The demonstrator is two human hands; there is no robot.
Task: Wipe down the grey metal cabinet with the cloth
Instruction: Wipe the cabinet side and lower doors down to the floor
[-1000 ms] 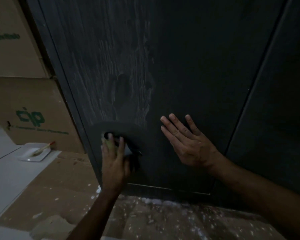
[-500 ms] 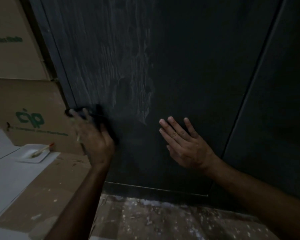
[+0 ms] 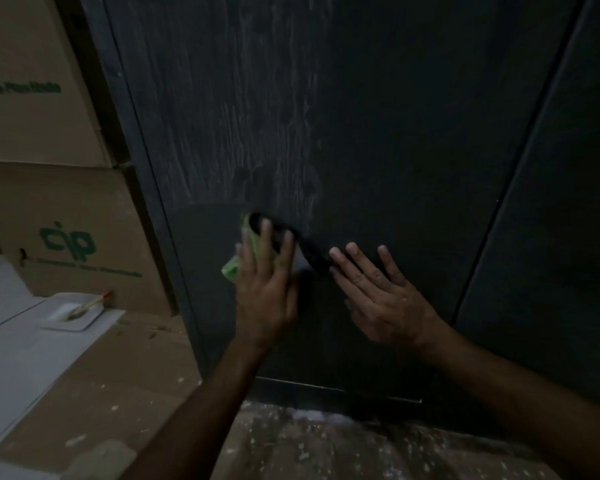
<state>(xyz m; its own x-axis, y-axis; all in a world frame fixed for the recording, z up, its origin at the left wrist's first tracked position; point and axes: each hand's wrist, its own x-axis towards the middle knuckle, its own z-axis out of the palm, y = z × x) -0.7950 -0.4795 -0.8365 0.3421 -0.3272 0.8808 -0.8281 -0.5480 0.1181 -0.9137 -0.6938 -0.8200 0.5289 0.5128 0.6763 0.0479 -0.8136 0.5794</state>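
Grey metal fills the head view: the cabinet (image 3: pixel 378 116) stands upright straight ahead, its door streaked with pale drying marks above a darker, evenly wiped patch low on the left. At the edge of that patch the left hand (image 3: pixel 265 292) presses the cloth (image 3: pixel 245 251) flat against the door, fingers straight and slightly spread over it; green fabric shows past the fingers on the left, and a darker fold runs under the fingertips toward the right. The right hand (image 3: pixel 381 299) lies flat on the door just beside the cloth, fingers spread, holding nothing, seemingly bracing. To the left stand stacked cardboard boxes (image 3: pixel 66 220); a brush (image 3: pixel 87 304) rests in a white tray (image 3: pixel 71 311) on the floor covering.

The cloth looks soft, light and limp, so it would bunch or slip if only pinched at a corner; a broad palm over its middle should keep it spread. The sheet-metal door looks stiff and smooth, able to take firm pressure, and the streaked upper area likely remains to be wiped
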